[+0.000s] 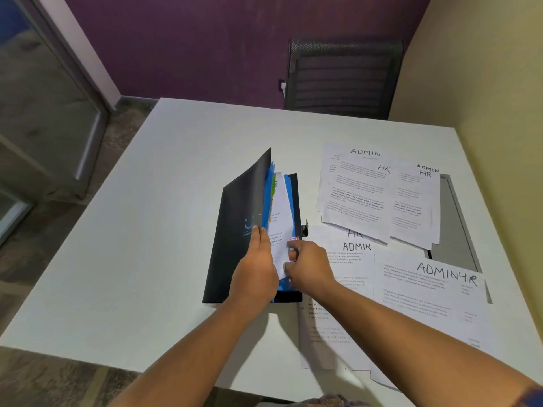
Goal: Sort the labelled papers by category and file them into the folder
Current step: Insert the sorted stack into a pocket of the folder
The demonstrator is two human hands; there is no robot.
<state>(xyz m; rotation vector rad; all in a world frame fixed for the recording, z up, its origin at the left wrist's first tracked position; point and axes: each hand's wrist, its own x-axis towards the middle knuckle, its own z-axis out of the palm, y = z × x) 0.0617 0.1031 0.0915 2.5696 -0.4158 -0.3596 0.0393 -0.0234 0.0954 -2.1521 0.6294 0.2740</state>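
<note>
A dark folder (235, 230) lies on the white table (147, 230), its front cover raised. Blue dividers (268, 198) and a white printed sheet (280, 218) stand up inside it. My left hand (257, 268) grips the cover's edge and the inner pages from the left. My right hand (307, 265) pinches the lower edge of the white sheet by a small pink tab. Right of the folder lie loose papers marked ADMIN (364, 183), HR (417, 201) and ADMIN with HR (429, 289).
A black mesh chair (343, 74) stands behind the table's far edge. A grey flat object (454, 224) lies partly under the papers at the right. More sheets (329, 339) reach the table's near edge under my right forearm. A glass door is at the left.
</note>
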